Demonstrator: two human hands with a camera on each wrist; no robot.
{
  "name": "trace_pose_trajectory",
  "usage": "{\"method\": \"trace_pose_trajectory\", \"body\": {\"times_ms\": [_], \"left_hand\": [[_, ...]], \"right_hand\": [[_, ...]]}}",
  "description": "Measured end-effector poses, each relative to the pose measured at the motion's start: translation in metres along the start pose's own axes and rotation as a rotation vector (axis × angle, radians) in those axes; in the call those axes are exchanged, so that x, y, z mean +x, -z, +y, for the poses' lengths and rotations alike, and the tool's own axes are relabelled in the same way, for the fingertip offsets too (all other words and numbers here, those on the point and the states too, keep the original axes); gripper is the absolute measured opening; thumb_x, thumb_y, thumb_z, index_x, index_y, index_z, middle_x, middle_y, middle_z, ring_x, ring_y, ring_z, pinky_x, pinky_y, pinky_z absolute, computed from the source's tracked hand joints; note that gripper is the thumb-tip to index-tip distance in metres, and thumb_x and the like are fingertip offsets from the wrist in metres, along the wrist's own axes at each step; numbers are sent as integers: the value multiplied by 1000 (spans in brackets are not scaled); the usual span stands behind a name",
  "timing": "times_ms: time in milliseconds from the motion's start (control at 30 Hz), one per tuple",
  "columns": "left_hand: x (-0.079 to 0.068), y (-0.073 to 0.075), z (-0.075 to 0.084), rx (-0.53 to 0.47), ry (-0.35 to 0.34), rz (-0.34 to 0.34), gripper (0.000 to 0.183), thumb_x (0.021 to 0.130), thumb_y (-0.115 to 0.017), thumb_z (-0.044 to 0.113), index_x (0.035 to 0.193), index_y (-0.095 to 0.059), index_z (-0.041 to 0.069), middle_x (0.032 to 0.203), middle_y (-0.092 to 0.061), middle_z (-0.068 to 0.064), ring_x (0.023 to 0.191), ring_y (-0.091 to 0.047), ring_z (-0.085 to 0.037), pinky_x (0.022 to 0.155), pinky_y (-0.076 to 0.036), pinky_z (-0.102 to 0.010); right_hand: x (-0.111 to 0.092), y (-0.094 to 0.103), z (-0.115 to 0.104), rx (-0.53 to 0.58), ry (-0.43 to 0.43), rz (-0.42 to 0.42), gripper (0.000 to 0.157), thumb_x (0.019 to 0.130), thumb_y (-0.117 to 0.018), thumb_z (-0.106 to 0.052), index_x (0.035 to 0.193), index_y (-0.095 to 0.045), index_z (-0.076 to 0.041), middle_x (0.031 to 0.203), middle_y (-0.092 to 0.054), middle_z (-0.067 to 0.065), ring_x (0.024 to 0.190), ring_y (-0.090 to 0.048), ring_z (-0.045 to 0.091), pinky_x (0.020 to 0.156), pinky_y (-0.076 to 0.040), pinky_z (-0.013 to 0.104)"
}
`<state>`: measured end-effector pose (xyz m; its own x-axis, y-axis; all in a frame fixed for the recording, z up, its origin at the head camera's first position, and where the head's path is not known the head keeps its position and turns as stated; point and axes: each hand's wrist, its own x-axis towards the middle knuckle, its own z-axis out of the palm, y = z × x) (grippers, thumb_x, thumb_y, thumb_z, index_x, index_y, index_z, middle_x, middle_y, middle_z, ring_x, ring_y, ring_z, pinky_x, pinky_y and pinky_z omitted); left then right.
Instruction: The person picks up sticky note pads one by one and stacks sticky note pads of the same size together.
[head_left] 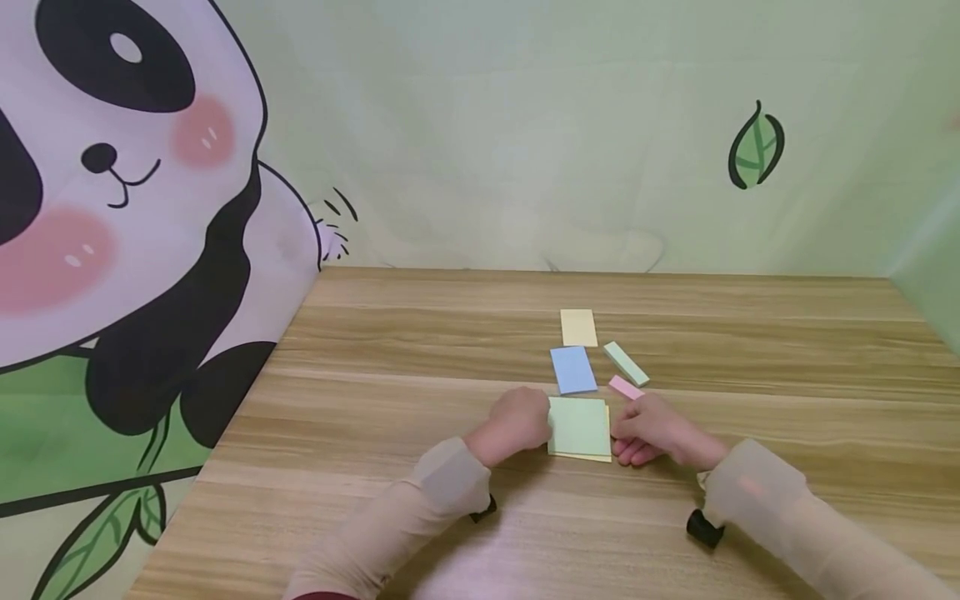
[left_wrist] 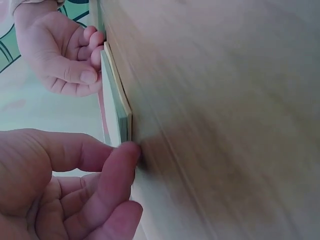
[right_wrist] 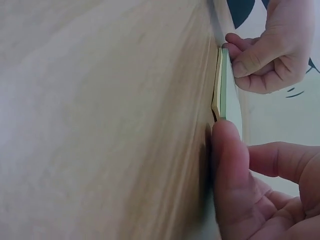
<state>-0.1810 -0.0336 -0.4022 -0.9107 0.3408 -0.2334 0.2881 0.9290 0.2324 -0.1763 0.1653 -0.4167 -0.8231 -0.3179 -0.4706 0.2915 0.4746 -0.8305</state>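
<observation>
A pale green sticky note pad [head_left: 577, 427] lies on top of a yellow sticky note pad [head_left: 600, 458], which peeks out along the near and right edges. My left hand [head_left: 517, 423] pinches the stack at its left edge, fingers curled. At the right edge, my right hand [head_left: 651, 429] holds the stack between thumb and fingers. Both wrist views show the layered edge: the green pad [left_wrist: 114, 95] above the yellow one [right_wrist: 217, 95], with fingertips at each end. A pink strip pad [head_left: 625, 387] lies just beyond the right hand, partly behind it.
Past the stack lie a blue sticky note pad [head_left: 573, 370], a small cream pad [head_left: 578, 327] and a narrow pale green strip pad [head_left: 626, 363]. The wooden table [head_left: 412, 333] meets a printed backdrop [head_left: 480, 142] with a panda at its far edge.
</observation>
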Motion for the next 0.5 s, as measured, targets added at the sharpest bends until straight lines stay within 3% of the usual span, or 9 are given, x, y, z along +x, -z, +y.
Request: {"method": "trace_pose_trajectory", "body": {"times_ms": [167,300,500], "left_hand": [[5,3,-4,-13,-1,43,35,74,-53,7,46,-33,15,44,-31,5,42,-33,-10,38,-26,-20],[10,6,-6,-83,27,65,40,76,-52,7,43,-30,16,41,-27,7,37,-28,-7,36,-23,-18],[17,5,-5,-122,73,40,38,77,-51,4,45,-32,14,42,-30,5,37,-30,-8,35,-24,-18]], "right_hand": [[4,-2,-1,-107,31,90,8,81,-52,-3,80,-55,4,61,-54,3,47,-51,9,44,-46,23],[7,-4,-2,-235,85,193,8,79,-52,-2,71,-53,1,56,-50,3,42,-49,9,41,-44,22],[11,-8,-7,-400,127,223,21,78,-48,-1,58,-51,-3,46,-51,2,38,-51,9,40,-45,24]]}}
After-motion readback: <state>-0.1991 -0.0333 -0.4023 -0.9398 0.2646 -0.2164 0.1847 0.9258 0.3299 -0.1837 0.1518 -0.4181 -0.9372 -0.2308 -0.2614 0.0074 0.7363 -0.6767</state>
